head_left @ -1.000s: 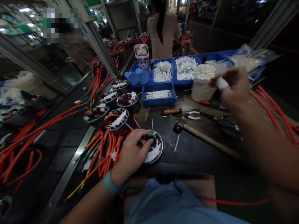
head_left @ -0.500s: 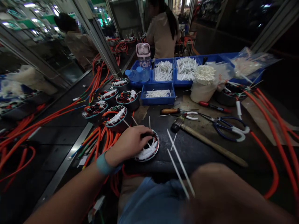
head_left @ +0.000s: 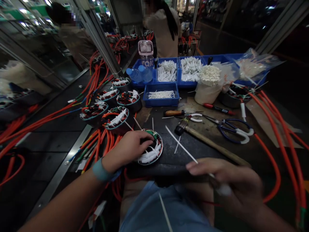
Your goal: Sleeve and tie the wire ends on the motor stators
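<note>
Round wired part [head_left: 151, 157] sits on the black bench [head_left: 169, 166] near its front edge; wired rings [head_left: 117, 118] close by at its far left, orange cables [head_left: 108, 141] at left; room on its right runs to the mallet [head_left: 207, 140], with a loose white stick [head_left: 177, 145] lying between; part has a pale rim, white wrapping along near and right sides, green and red bits at far side, dark hollow centre; opening faces up; left hand [head_left: 132, 145] lies over its left side, fingers bent, can't tell if they grip; right hand [head_left: 231, 180] is right of it, thumb and fingers clamped on a white strip [head_left: 187, 151]; strip thin, nearly straight, long axis slanting forward-left, free tip showing between part and mallet.
</note>
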A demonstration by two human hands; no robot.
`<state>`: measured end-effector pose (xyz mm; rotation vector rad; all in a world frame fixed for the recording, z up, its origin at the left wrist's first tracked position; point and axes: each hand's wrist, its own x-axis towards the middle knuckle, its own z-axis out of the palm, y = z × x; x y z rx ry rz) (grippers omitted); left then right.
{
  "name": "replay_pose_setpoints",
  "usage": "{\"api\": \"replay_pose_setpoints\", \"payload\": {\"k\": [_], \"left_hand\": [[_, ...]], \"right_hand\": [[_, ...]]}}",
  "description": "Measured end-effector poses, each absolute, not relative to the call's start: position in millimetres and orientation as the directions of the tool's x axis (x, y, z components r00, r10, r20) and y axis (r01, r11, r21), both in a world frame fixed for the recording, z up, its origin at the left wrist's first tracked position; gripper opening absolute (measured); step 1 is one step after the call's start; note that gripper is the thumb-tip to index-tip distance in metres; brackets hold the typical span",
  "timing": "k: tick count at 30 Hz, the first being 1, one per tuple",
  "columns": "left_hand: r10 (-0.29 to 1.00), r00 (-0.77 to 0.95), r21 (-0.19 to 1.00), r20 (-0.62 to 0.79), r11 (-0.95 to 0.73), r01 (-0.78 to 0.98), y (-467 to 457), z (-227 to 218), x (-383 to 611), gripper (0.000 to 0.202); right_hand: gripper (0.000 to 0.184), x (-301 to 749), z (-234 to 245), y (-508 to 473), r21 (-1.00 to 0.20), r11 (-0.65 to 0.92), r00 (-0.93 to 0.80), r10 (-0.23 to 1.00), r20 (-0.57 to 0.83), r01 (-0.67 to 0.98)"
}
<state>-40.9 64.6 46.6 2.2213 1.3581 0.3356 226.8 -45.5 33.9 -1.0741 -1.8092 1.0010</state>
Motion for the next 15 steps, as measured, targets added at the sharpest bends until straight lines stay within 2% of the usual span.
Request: {"api": "replay_pose_setpoints", "payload": {"k": [2, 4, 9, 15], "left_hand": [[0.857, 0.505, 0.512, -0.105, -0.389, 0.766, 67.6, 48.2, -41.9, 0.020], [0.817, 0.554, 0.478, -0.160, -0.427, 0.768, 71.6, 50.0, -41.7, 0.020], [0.720, 0.629, 0.464, -0.292, -0.468, 0.752, 83.1, 53.3, -37.7, 0.023], [0.617, 0.681, 0.476, -0.396, -0.496, 0.726, 94.2, 53.4, -38.1, 0.023]], "right_hand": [[0.013, 224.1, 1.8, -38.2, -0.921, 0.381, -0.262, 0.900, 0.348, 0.083], [0.012, 226.4, -24.2, -38.9, -0.921, 0.382, -0.239, 0.890, 0.388, -0.074], [0.012, 242.6, -55.4, -49.0, -0.947, 0.320, -0.351, 0.883, 0.311, -0.034], [0.015, 246.6, -54.9, -41.2, -0.947, 0.317, -0.382, 0.869, 0.314, -0.057]]}}
